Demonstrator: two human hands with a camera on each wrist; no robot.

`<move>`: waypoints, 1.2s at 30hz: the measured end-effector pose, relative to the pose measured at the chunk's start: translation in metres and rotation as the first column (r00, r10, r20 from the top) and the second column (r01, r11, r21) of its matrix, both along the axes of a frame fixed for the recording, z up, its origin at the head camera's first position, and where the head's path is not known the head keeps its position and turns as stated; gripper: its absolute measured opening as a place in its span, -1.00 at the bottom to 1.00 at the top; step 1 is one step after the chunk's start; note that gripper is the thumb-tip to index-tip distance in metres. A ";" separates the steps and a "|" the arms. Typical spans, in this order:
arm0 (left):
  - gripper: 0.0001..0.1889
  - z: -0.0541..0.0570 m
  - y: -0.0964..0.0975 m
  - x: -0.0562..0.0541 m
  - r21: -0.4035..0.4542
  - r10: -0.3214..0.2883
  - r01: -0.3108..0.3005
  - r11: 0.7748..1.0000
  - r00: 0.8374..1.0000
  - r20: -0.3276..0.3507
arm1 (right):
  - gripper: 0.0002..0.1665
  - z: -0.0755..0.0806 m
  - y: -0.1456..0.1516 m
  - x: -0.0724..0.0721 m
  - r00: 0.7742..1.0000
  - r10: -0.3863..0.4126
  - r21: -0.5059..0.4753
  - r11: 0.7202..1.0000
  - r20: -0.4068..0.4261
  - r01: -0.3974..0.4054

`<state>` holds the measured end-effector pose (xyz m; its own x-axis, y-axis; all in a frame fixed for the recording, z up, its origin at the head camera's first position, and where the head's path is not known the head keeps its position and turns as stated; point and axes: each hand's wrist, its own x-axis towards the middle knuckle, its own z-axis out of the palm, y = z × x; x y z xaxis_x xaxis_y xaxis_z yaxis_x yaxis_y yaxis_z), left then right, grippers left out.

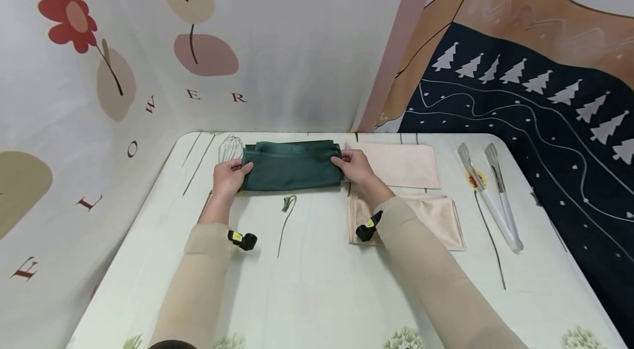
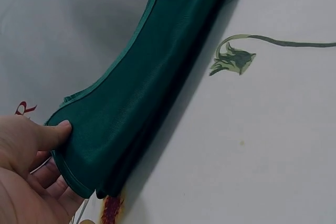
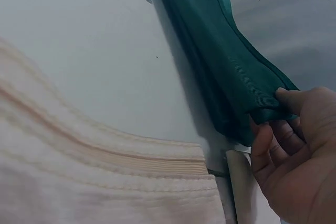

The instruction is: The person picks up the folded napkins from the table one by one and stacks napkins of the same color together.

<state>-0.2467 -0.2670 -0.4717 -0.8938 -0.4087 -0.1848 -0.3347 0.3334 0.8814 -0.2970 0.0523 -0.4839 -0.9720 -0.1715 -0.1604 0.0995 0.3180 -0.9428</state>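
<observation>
A dark green folded cloth (image 1: 292, 167) stretches between both hands near the back of the table. My left hand (image 1: 229, 177) pinches its left end, thumb on the near face, as the left wrist view shows with the cloth (image 2: 126, 93) drooping a little in its middle. At the other end my right hand (image 1: 358, 166) pinches a corner between thumb and fingers. In the right wrist view the layered cloth (image 3: 220, 61) hangs from that hand (image 3: 304, 156). Whether its lower edge touches the table is hard to tell.
A wire whisk (image 1: 230, 148) lies behind the left hand. Two beige folded cloths lie on the right: one at the back (image 1: 401, 164), one in front (image 1: 431, 217) partly under the right forearm. Two pairs of white-handled metal tongs (image 1: 497, 211) lie farther right. Fabric walls (image 1: 297, 52) border the table.
</observation>
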 end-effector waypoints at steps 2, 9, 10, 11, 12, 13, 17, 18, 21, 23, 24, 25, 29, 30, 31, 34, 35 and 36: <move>-0.53 0.001 0.001 -0.003 0.004 -0.011 0.011 1.000 1.000 -0.002 | -0.71 0.001 0.000 -0.003 1.000 -0.014 0.012 1.000 0.008 0.014; -0.51 0.003 0.003 -0.010 0.035 0.003 -0.003 0.999 1.000 0.002 | -0.72 0.004 0.002 -0.013 0.999 -0.004 0.071 0.997 -0.052 0.008; -0.51 0.003 0.003 -0.011 0.035 0.005 -0.005 0.999 1.000 0.002 | -0.72 0.004 0.002 -0.015 0.998 -0.001 0.077 0.997 -0.061 0.006; -0.51 0.003 0.003 -0.013 0.035 0.006 -0.006 0.999 1.000 0.002 | -0.72 0.004 0.002 -0.016 0.998 0.000 0.081 0.997 -0.065 0.006; -0.52 0.003 0.003 -0.014 0.033 0.006 -0.006 0.999 1.000 0.000 | -0.73 0.004 0.002 -0.017 0.998 0.000 0.082 0.997 -0.065 0.006; -0.52 0.003 0.003 -0.015 0.028 0.004 -0.004 1.000 1.000 -0.001 | -0.73 0.004 0.002 -0.018 0.998 -0.001 0.083 0.997 -0.063 0.007; -0.54 0.005 0.003 -0.020 0.005 0.003 -0.003 1.000 1.000 -0.019 | -0.72 0.004 0.002 -0.022 0.998 -0.005 0.096 0.995 -0.063 0.011; -0.54 0.006 0.003 -0.021 -0.003 0.003 -0.003 1.000 1.000 -0.025 | -0.72 0.004 0.001 -0.023 0.998 -0.006 0.101 0.995 -0.065 0.012; -0.55 0.007 0.002 -0.025 -0.022 0.003 -0.004 1.000 0.999 -0.039 | -0.70 0.004 0.000 -0.027 0.997 -0.006 0.123 0.992 -0.072 0.015; -0.54 0.007 0.002 -0.027 -0.035 0.000 -0.002 0.999 0.999 -0.043 | -0.70 0.004 -0.001 -0.029 0.997 -0.010 0.137 0.990 -0.076 0.020; -0.54 0.007 0.002 -0.028 -0.044 -0.001 -0.001 0.999 0.999 -0.044 | -0.70 0.004 -0.002 -0.030 0.997 -0.014 0.145 0.989 -0.077 0.025; -0.54 0.006 0.002 -0.028 -0.054 -0.002 0.000 0.999 0.999 -0.045 | -0.70 0.003 -0.002 -0.031 0.997 -0.018 0.150 0.988 -0.079 0.030; -0.54 0.002 0.001 -0.029 -0.102 0.000 -0.004 0.995 0.999 -0.043 | -0.71 0.001 -0.006 -0.031 0.997 -0.028 0.174 0.984 -0.076 0.041; -0.55 0.001 0.001 -0.029 -0.119 -0.001 -0.005 0.993 0.999 -0.043 | -0.71 0.001 -0.008 -0.031 0.997 -0.030 0.182 0.982 -0.074 0.043; -0.55 -0.001 0.001 -0.029 -0.137 -0.001 -0.005 0.991 0.999 -0.043 | -0.72 -0.001 -0.009 -0.030 0.997 -0.027 0.190 0.981 -0.073 0.041; -0.56 -0.006 0.000 -0.028 -0.202 -0.014 0.005 0.979 0.999 -0.045 | -0.73 -0.004 -0.012 -0.029 0.997 -0.021 0.210 0.977 -0.068 0.035; -0.56 -0.006 0.000 -0.027 -0.220 -0.020 0.010 0.976 0.999 -0.044 | -0.73 -0.004 -0.012 -0.028 0.998 -0.019 0.217 0.976 -0.066 0.033; -0.57 -0.007 0.000 -0.026 -0.243 -0.027 0.016 0.970 0.999 -0.043 | -0.73 -0.005 -0.013 -0.028 0.998 -0.015 0.225 0.974 -0.067 0.029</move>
